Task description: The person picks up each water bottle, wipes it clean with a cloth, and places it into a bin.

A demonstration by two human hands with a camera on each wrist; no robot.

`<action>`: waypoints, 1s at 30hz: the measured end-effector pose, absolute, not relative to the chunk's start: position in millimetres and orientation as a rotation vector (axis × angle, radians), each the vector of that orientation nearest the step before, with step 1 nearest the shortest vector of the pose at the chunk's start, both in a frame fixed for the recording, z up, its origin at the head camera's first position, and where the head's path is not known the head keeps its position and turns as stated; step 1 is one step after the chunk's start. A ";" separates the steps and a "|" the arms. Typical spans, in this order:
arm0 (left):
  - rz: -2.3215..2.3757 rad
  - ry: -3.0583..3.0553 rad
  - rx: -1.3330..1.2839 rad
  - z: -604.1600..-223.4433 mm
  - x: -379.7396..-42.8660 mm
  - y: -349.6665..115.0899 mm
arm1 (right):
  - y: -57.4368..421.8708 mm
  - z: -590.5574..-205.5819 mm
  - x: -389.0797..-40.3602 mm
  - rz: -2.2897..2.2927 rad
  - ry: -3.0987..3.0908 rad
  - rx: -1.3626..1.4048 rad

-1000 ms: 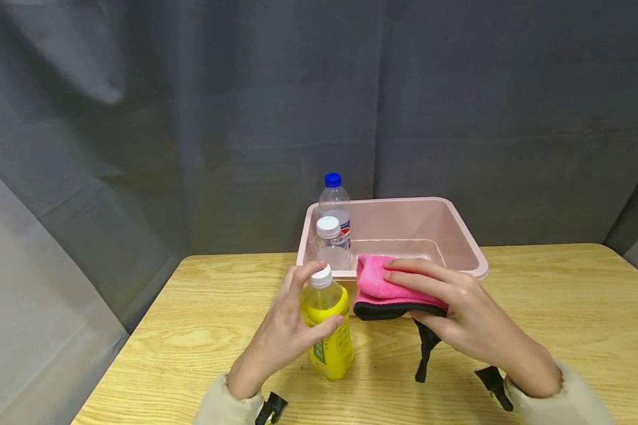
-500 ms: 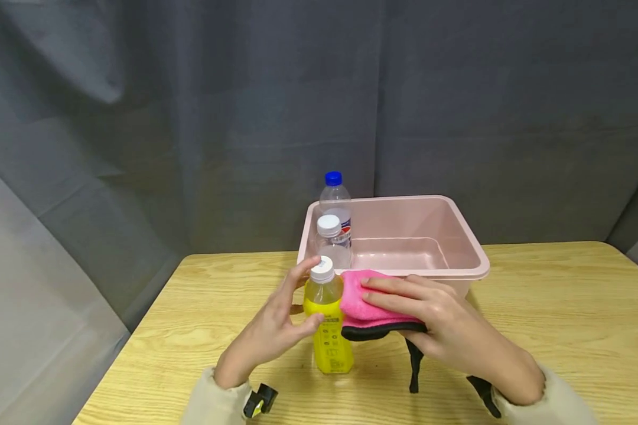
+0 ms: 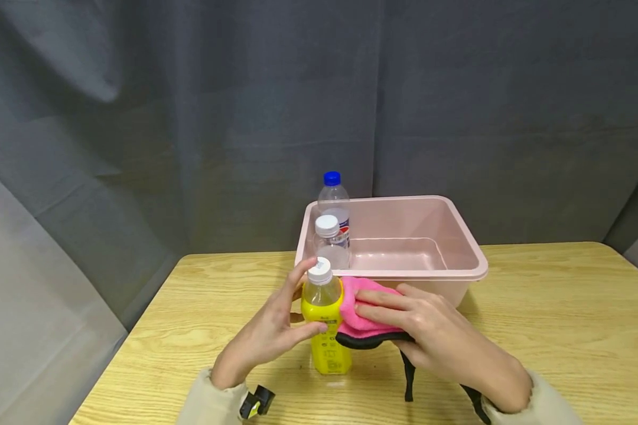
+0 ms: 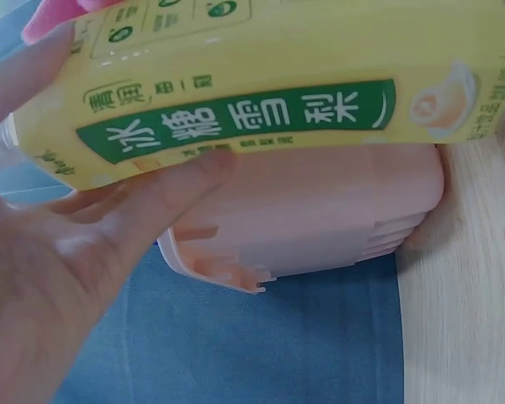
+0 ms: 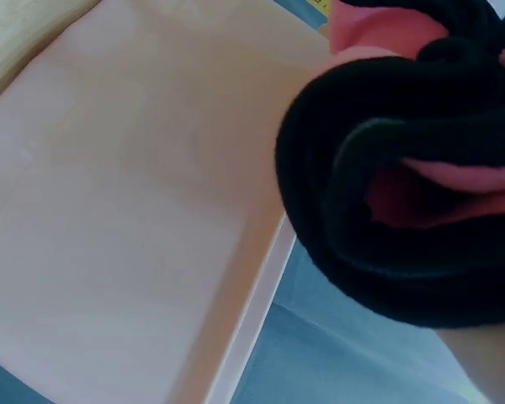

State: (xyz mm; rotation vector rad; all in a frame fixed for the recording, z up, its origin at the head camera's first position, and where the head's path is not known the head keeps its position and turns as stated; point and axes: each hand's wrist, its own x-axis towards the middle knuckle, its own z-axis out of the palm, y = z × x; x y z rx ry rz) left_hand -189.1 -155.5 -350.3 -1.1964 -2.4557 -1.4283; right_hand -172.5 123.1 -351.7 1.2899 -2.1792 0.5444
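Observation:
A bottle of yellow drink (image 3: 332, 349) with a white cap stands upright on the table, in front of the tub. My left hand (image 3: 263, 339) holds it from the left, thumb across the front and index finger up at the cap. In the left wrist view the bottle's green label panel (image 4: 236, 118) faces the camera. My right hand (image 3: 438, 327) grips a folded pink cloth (image 3: 369, 307) with black edging, laid against the bottle's upper right side. In the right wrist view the cloth's black edge (image 5: 311, 160) fills the right part and hides most of that hand.
Behind the hands sits a pink plastic tub (image 3: 414, 274) on the wooden table (image 3: 553, 319). At its left end stand a blue-capped bottle (image 3: 334, 195) and a clear white-capped bottle (image 3: 332, 251). A dark grey curtain (image 3: 276, 118) hangs behind the table.
The right hand has moved left and down, bringing the cloth from over the tub's front rim to the bottle's side. The bottle has turned, so its green panel no longer shows in the head view.

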 end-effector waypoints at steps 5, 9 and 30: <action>-1.382 -2.462 -1.203 -349.8 -188.5 -155.2 | 115.2 -365.4 -175.3 0.421 -2.333 1.354; -1.373 -2.467 -1.202 -350.3 -188.4 -154.7 | 107.0 -385.2 -178.2 0.377 -2.458 1.402; -1.372 -2.496 -1.179 -350.1 -189.6 -155.8 | 109.5 -373.8 -175.5 0.493 -2.389 1.355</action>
